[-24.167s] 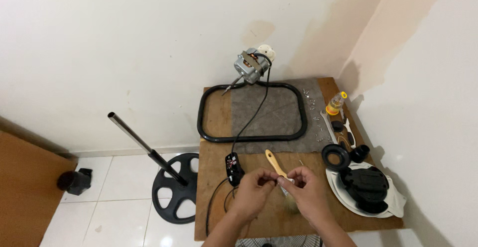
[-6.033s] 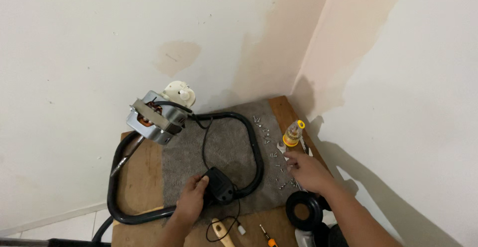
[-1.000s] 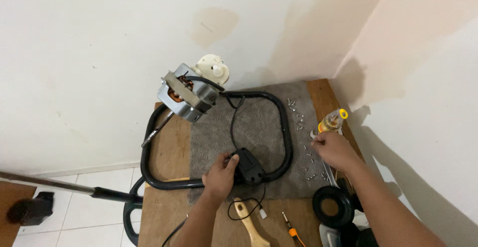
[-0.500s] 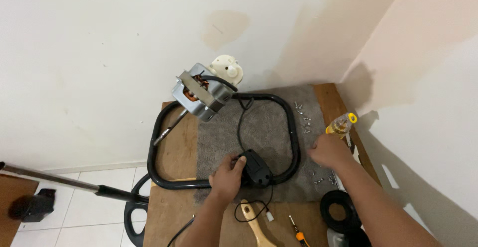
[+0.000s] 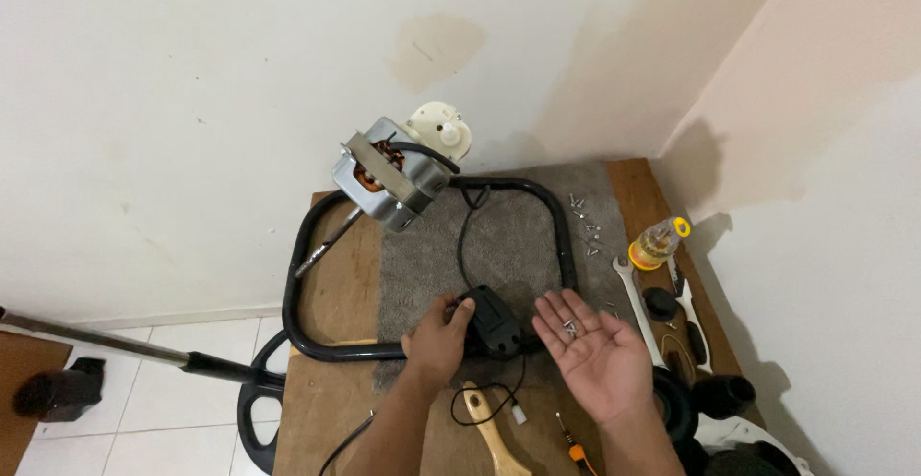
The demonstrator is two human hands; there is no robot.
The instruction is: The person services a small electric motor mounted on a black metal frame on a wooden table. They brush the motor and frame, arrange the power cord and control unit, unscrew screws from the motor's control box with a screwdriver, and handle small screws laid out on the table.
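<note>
Screws (image 5: 568,325) beside black switch box (image 5: 494,321)

The left hand (image 5: 438,344) covers the near side of the black box (image 5: 494,321). Small screws (image 5: 568,325) in the right hand (image 5: 593,353) are too tiny to count. The bottom edge cuts off the brush (image 5: 487,425), the screwdriver (image 5: 573,445) and both forearms.

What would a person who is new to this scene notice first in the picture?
First, the bare metal motor with copper windings, at the back of the wooden table by the wall. Then the right hand, open palm up at the front with small screws lying on it. Beside it, the left hand grips a black switch box on the grey mat.
</note>
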